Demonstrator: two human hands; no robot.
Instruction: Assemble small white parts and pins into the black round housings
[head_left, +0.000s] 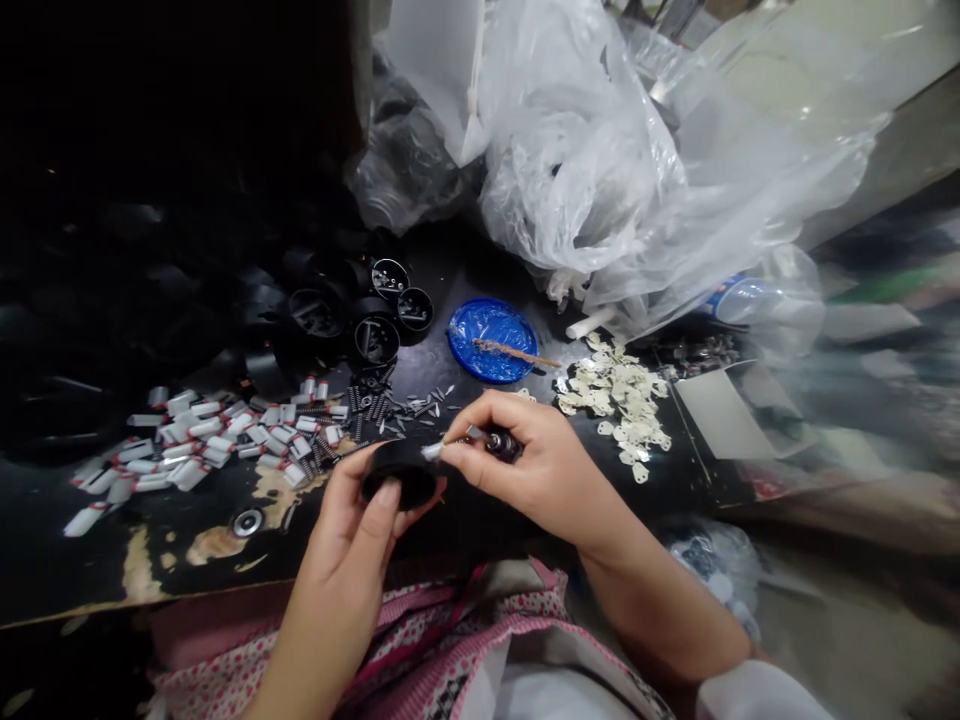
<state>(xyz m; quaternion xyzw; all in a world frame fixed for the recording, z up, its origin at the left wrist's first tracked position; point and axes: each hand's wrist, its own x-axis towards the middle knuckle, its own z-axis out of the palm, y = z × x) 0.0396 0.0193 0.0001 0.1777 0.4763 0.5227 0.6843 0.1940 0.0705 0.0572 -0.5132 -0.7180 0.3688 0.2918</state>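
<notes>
My left hand (351,535) is wrapped round a black round cup-like housing (401,462), its thumb over the near rim. Against the housing's right side, my right hand (529,470) pinches a small pale piece (433,452) between thumb and forefinger. A dark-handled tool (502,444) with a metal shank also lies in my right hand; its tip cannot be made out. Left of the hands is a pile of grey-white cylinders (206,435) with red rings. Small dark springs (367,402) and pointed metal pins (431,400) are scattered just beyond the housing.
A blue lid (487,340) with a brown stick (517,352) across it sits ahead. Cream-coloured flat plates (619,395) are heaped to its right. Several black housings (375,340) stand at the back left. Clear plastic bags (585,150) fill the back. A metal ring (247,522) lies near the table edge.
</notes>
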